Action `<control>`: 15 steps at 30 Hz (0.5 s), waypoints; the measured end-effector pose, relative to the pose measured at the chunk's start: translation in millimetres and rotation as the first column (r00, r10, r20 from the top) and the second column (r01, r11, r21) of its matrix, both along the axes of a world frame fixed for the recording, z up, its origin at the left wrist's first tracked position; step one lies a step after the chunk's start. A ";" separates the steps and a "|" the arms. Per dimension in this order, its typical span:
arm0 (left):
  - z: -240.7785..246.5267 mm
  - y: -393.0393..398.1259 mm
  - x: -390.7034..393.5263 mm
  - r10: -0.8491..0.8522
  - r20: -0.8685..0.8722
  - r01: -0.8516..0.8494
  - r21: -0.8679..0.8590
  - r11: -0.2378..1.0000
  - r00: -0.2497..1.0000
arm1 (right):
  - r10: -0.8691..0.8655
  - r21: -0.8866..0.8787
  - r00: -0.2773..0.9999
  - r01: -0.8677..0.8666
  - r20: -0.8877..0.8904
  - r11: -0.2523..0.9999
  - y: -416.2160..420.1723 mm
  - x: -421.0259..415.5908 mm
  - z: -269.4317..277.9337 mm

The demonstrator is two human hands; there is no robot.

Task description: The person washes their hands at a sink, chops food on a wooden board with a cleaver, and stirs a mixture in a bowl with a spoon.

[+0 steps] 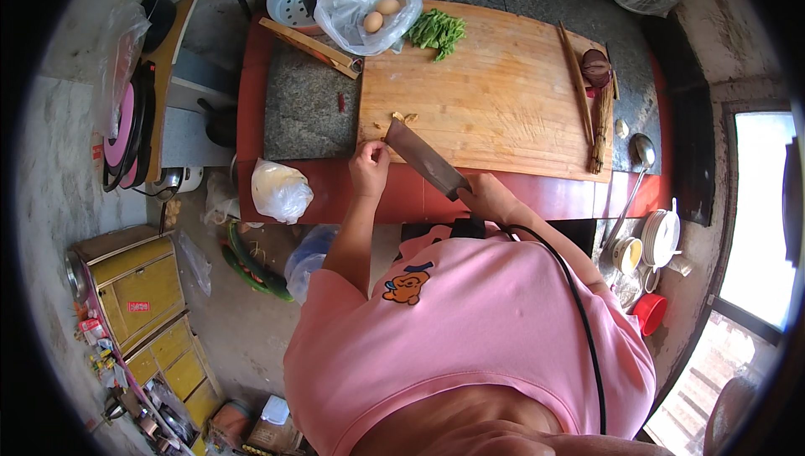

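My right hand (489,197) grips the handle of a cleaver (426,159). Its blade slants up and left over the near left part of a wooden cutting board (497,91). By the blade's tip lie small yellowish-brown pieces, perhaps ginger (410,118). My left hand (370,170) is at the board's near left corner, left of the blade, with its fingers curled in. Whether something small is pinched there cannot be seen. Chopped leafy greens (438,33) sit at the board's far left, beside a clear plastic bag (339,9) with two brown eggs (381,15).
Chopsticks (575,78), a bundled whisk brush (602,125) and a red onion (595,68) lie on the board's right side. A ladle (642,151) and a garlic clove (621,128) are beyond. Left are a dried chili (341,102), a tied plastic bag (281,192) and a perforated steamer (292,0).
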State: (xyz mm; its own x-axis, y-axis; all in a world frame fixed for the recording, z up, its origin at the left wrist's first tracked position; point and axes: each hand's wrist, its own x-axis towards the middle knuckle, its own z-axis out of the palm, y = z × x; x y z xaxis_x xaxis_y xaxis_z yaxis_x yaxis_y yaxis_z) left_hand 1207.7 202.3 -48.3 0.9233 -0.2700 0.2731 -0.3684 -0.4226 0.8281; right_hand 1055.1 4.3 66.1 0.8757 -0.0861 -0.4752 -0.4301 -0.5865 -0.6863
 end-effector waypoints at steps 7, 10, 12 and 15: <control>-2.0 -1.1 2.7 0.029 -0.138 -0.029 0.001 1.000 0.990 | -0.003 0.007 1.000 0.003 -0.015 1.000 1.7 -0.2 3.6; -3.1 -1.3 2.7 0.033 -0.110 -0.033 0.004 0.999 0.993 | 0.029 -0.043 1.000 -0.029 -0.012 0.999 3.8 1.9 4.6; -3.6 -1.7 2.0 0.041 -0.107 -0.039 0.015 0.999 0.993 | 0.043 -0.086 0.999 -0.044 -0.012 0.995 5.0 2.5 5.2; -3.4 -1.9 0.6 0.057 -0.075 -0.055 0.033 0.998 0.996 | 0.038 -0.115 0.999 -0.040 -0.021 0.993 6.4 1.8 5.9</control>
